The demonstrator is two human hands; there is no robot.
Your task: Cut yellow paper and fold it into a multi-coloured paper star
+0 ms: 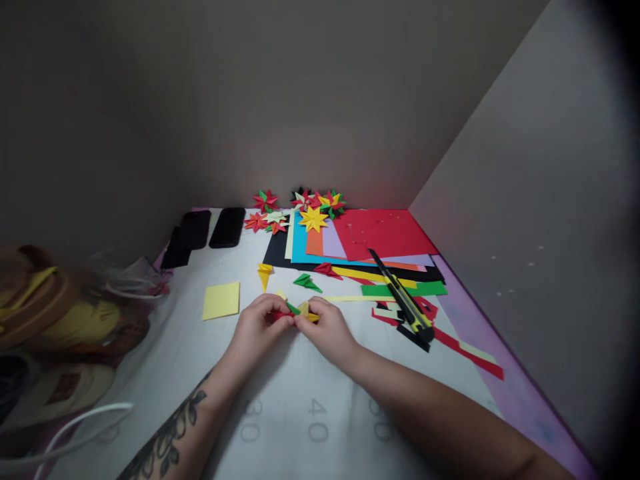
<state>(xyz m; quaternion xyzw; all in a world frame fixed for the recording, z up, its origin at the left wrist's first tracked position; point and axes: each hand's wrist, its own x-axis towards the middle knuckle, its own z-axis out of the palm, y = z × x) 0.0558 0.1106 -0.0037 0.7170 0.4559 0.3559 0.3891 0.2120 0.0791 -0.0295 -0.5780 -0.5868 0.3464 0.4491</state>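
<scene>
Close together at the middle of the table, my left hand and my right hand pinch a small folded-paper piece in red, green and yellow between them. Fingers hide much of it. Just beyond lie loose folded units: a yellow one, a green one and a dark red one. To the left of my left hand rests a square of pale yellow paper. A yellow-and-black utility knife lies right of my right hand, on top of paper strips.
Finished folded-paper stars sit at the back, beside and on coloured sheets. Two dark phones lie back left. A bag and other items, with a white cable, crowd the left edge. Walls stand behind and at right.
</scene>
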